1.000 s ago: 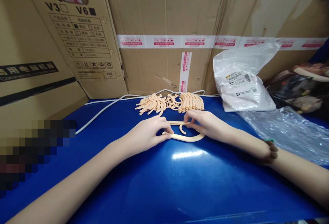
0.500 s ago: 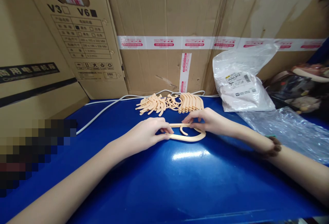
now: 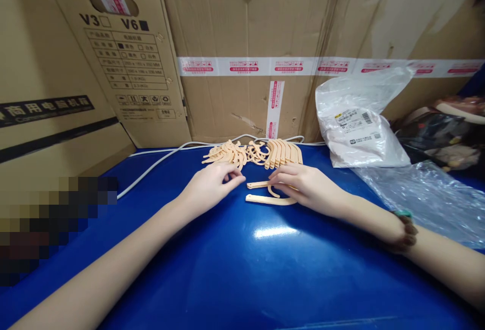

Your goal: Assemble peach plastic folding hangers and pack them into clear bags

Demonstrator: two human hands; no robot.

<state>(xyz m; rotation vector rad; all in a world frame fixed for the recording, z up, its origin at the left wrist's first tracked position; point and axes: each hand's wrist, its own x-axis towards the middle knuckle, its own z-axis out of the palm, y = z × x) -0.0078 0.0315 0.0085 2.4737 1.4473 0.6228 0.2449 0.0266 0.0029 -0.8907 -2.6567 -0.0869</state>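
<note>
A folded cream plastic hanger [image 3: 265, 199] lies on the blue tabletop, its two arms pointing left and a curved hook between them. My right hand [image 3: 303, 183] grips its right part from above, fingers bent over it and hiding the joint. To the left of the arm ends, apart from them, is my left hand [image 3: 215, 181]. Its thumb and forefinger tips come together in a pinch with nothing visible in them. Behind the hands lie a heap of loose curved cream pieces [image 3: 227, 153], a few hooks [image 3: 257, 153] and a row of curved hanger arms [image 3: 284, 153].
Cardboard boxes [image 3: 227, 102] wall off the back and left of the blue table [image 3: 242, 279]. A white cable [image 3: 151, 163] runs along the rear edge. On the right are a white plastic parcel bag [image 3: 359, 133] and clear plastic wrap [image 3: 420, 193].
My left hand has let go of the hanger's arm ends and moved left and slightly back, baring them. My right hand stays on the hanger, now covering more of its right end.
</note>
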